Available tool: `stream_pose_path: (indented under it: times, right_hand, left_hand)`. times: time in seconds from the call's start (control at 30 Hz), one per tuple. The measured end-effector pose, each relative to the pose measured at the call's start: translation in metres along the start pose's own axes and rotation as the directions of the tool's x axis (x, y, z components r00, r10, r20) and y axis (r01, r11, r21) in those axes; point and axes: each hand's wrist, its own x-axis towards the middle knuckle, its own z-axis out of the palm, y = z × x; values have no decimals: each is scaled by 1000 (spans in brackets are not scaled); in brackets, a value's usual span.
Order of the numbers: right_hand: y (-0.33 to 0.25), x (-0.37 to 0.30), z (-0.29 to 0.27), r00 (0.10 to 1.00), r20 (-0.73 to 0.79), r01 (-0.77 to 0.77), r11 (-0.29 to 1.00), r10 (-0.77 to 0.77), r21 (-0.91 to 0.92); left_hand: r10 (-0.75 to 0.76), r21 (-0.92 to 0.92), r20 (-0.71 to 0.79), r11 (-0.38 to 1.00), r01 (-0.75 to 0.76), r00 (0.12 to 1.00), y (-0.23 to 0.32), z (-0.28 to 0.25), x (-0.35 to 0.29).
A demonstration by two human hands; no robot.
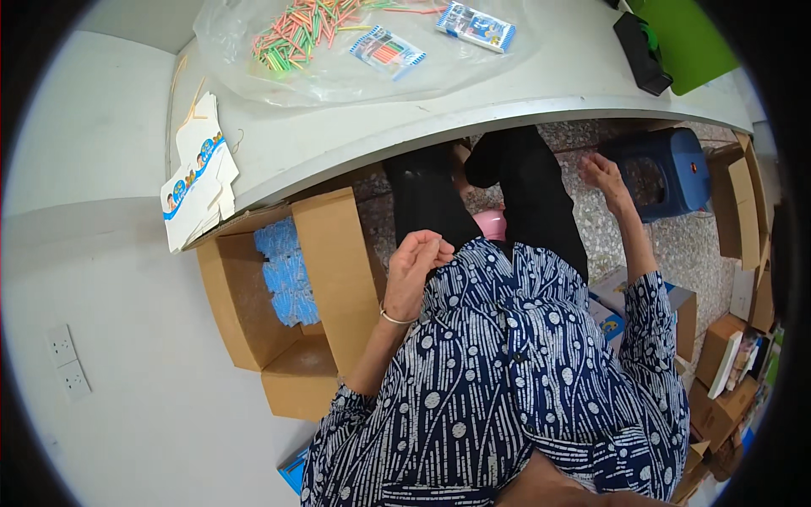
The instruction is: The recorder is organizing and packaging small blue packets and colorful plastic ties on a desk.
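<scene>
The left hand (414,270) is raised over the black trousers (432,196), its fingers curled toward the thumb; I cannot tell whether its grip pinches anything small. The right hand (604,179) is held out to the side, its grip loosely open with the fingers softly bent.

Nearest the left grip, on its left, stands an open carton (328,279) of plain brown corrugated cardboard, flat-sided, with broad flaps folded out. Inside it, flat packets (287,275) with a glossy blue-patterned film sit in rows, apart from the hand. Nearest the right grip is a stool (688,173) of smooth, dark blue moulded plastic with rounded edges, just beside the fingers; I cannot tell whether they touch it.

Well beyond both hands, on the smooth pale counter (338,139), a thin, crinkled clear plastic sheet (245,84) carries a loose heap of slim sticks (304,29) in pink, green and yellow. To its right lie a see-through packet (388,52) with striped crimped ends, coloured sticks showing through, and a white-and-blue packet (476,27). A black tape dispenser (642,55) stands at the counter's right; at its left, stiff white printed cards (198,182) overlap near the edge.
</scene>
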Motion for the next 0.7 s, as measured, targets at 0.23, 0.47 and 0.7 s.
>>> stream_pose_path:
  times: [0.23, 0.47, 0.7]
  right_hand:
    - [52, -37, 0, 987, -15, -161, 986, 162, 44]
    - [9, -33, 21, 987, -136, 54, 973, -86, -223]
    - [-85, -8, 141, 738, 598, 666, 473, -311, -576]
  left_hand:
    - [-58, 4, 47, 998, 58, 997, 5, 0, 15]
    - [364, 459, 152, 798, -392, 919, 62, 25, 26]
    - [479, 755, 653, -343, -559, 587, 157, -9, 132]
